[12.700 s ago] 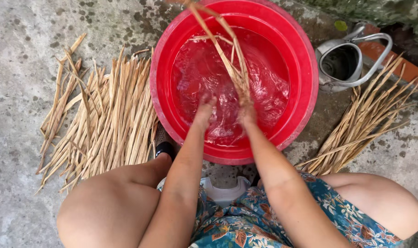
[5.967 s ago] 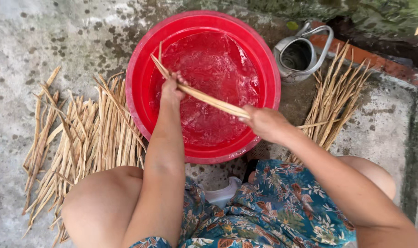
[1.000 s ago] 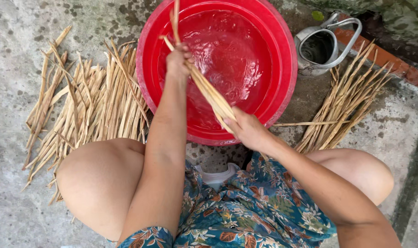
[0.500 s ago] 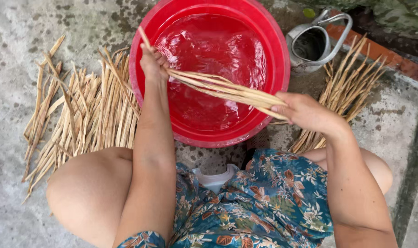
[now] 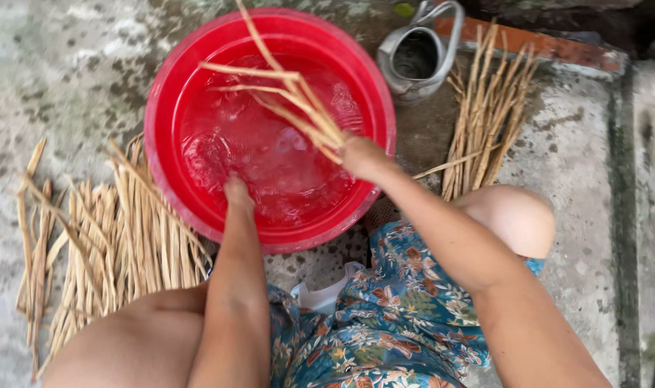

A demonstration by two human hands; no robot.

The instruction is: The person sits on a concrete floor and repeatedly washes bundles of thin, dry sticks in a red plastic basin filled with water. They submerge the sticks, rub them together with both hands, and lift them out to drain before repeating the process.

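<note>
Left hand [image 5: 235,195] now off reeds, dipped, fingers hidden, right hand [image 5: 362,156] gripping one reed bundle [image 5: 293,100], one basin [image 5: 162,179]

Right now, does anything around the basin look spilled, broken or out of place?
Nothing stands out. The red basin sits level with its water inside. The right hand holds a splayed bunch of stalks over it, and the left hand dips in the water.

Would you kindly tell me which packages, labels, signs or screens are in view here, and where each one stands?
None in view: only a red basin of water, loose piles of dry stalks on the concrete, a grey metal watering can, and the bundle of stalks in the right hand.
</note>
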